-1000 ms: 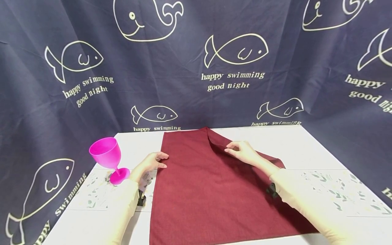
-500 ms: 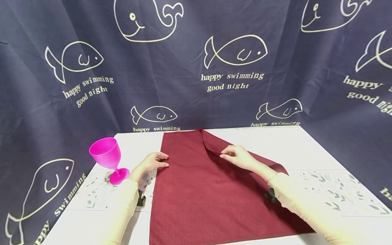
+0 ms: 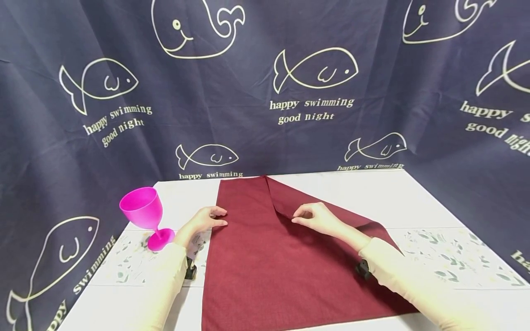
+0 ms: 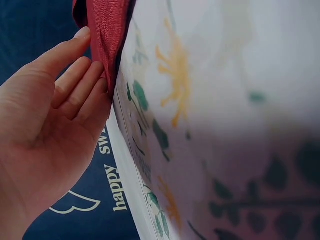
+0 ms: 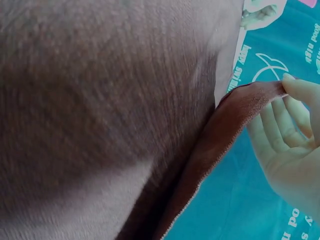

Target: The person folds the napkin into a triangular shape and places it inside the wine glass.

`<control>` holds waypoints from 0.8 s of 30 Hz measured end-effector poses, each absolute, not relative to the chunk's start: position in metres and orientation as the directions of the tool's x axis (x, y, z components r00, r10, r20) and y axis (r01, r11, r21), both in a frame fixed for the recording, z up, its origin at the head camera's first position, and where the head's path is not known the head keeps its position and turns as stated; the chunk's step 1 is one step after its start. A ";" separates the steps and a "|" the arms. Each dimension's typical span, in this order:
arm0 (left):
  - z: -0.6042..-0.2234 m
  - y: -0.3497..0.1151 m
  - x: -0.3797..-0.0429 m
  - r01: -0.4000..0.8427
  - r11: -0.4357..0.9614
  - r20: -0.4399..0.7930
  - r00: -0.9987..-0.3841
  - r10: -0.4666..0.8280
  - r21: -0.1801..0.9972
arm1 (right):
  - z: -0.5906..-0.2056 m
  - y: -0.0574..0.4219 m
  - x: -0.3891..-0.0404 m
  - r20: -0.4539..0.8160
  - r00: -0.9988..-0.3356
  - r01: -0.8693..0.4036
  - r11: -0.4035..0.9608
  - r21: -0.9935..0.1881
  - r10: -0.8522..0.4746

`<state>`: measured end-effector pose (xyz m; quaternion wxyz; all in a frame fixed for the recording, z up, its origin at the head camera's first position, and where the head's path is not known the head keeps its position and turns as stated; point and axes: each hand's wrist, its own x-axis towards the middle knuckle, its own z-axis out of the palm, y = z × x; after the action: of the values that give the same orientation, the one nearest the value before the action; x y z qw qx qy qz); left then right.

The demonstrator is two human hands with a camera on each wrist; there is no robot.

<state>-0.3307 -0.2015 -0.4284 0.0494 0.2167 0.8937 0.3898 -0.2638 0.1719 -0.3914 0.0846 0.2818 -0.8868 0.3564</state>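
Note:
A dark red cloth [image 3: 252, 257] lies over the middle of the table, its right side lifted and folded back toward the left. My right hand [image 3: 320, 219] pinches the raised edge between thumb and fingertips. The right wrist view has that hand [image 5: 295, 135] with the stitched hem [image 5: 225, 132] running down from its thumb tip. At the cloth's left edge rests my left hand [image 3: 204, 219], thumb and forefinger spread apart on the fabric. Seen from the left wrist, this hand's fingers [image 4: 75, 82] lie relaxed against the cloth border [image 4: 107, 35].
A bright pink goblet [image 3: 145, 211] stands left of my left forearm. The white table [image 3: 418, 202] carries a leaf-patterned strip [image 3: 455, 259], showing on both sides of the cloth. A navy curtain [image 3: 248, 124] with fish drawings hangs behind the table.
My right hand has moved left and slightly nearer, drawing the lifted edge with it, so the fold has widened. The left hand has stayed at the cloth's left edge.

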 end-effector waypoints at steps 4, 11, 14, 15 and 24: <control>-0.427 -0.200 -0.329 0.327 0.639 0.063 -0.915 0.399 0.696 | -0.392 0.167 -0.262 0.354 -0.826 -0.561 0.575 -0.595 -0.439; -0.428 -0.200 -0.330 0.345 0.624 0.083 -0.909 0.409 0.701 | -0.397 0.161 -0.262 0.392 -0.797 -0.602 0.564 -0.565 -0.459; -0.427 -0.200 -0.330 0.351 0.619 0.088 -0.906 0.414 0.703 | -0.400 0.159 -0.262 0.444 -0.752 -0.658 0.525 -0.539 -0.487; -0.427 -0.200 -0.330 0.352 0.621 0.088 -0.906 0.414 0.701 | -0.401 0.159 -0.262 0.472 -0.729 -0.685 0.507 -0.524 -0.496; -0.427 -0.201 -0.330 0.348 0.631 0.081 -0.908 0.411 0.694 | -0.402 0.151 -0.259 0.448 -0.712 -0.696 0.465 -0.547 -0.540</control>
<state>-0.3297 -0.2007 -0.4268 0.0423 0.2105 0.9019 0.3748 -0.2589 0.1513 -0.4020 0.1060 0.3640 -0.8492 0.3675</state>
